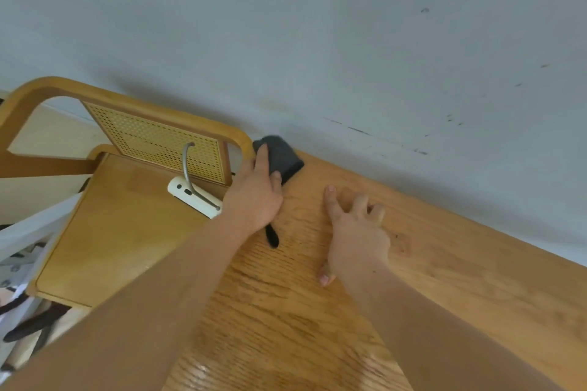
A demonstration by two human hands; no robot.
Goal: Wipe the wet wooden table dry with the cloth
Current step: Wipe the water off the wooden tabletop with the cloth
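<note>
Closest in, the wooden surface had a shiny wet patch, a long way on the near side of the cloth. Farther in, the right hand rested on the wood, just right of the cloth and a bit nearer. Its fingers were spread apart and held nothing. The left hand pressed down on the dark grey cloth. Its fingers lay straight on top of the cloth, not curled round it. A dark strip stuck out from under that wrist, on the near side of the cloth. The cloth sat at the far left corner of the surface. Left of the cloth stood a wooden chair with a white thing on its seat. Right behind the cloth was a grey wall.
</note>
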